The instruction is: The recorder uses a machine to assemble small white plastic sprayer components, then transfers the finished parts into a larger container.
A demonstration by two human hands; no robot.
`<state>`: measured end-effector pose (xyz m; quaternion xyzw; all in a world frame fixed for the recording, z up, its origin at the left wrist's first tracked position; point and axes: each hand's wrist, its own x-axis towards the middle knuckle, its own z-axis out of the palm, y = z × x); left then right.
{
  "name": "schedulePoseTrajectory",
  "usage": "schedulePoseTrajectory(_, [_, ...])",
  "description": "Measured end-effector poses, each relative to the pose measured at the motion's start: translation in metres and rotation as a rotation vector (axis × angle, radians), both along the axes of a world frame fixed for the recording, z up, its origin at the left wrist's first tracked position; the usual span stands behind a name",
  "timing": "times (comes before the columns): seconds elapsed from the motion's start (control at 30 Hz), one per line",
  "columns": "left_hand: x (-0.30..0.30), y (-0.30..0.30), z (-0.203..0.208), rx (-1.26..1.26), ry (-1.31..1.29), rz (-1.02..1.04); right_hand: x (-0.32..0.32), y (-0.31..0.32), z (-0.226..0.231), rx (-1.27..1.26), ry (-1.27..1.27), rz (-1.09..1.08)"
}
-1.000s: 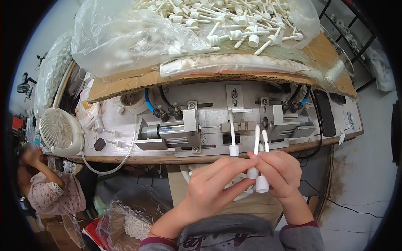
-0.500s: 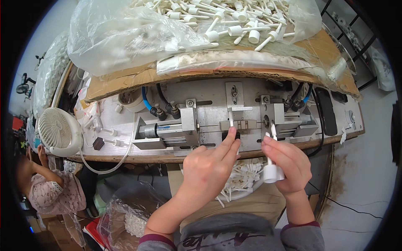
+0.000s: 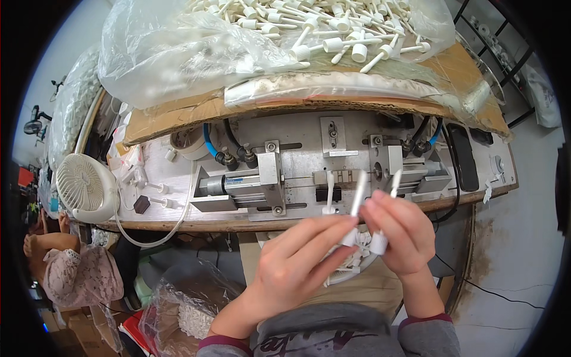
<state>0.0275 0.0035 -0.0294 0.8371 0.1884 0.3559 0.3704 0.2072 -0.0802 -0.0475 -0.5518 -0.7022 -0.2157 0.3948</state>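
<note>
My left hand pinches a white capped applicator, its stem pointing up and slightly blurred. Just beside it, my right hand has its fingers closed on another white applicator; a ribbed white cap shows below those fingers. Both hands are close together in front of the metal fixture. One more white applicator stands at the fixture's front, cap end toward me, touched by neither hand.
Metal cylinder clamps flank the fixture. Above lies cardboard bearing a plastic bag and a heap of white applicators. A white fan stands left, a phone right. Another person's sleeve is at far left.
My left hand has come back from the fixture toward my right hand and now grips an applicator. My right hand has shifted little. The applicator at the fixture sits nearer me.
</note>
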Motion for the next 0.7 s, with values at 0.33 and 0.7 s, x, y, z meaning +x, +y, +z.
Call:
schedulePoseTrajectory(0.33, [0.011,0.010,-0.021,0.482,0.413,0.147,0.004,-0.006,0.003,-0.061,0.322,0.102])
schedulePoseTrajectory(0.7, [0.011,-0.004,-0.013,0.560,0.442,0.157,0.002,-0.015,-0.004,-0.059,0.288,-0.044])
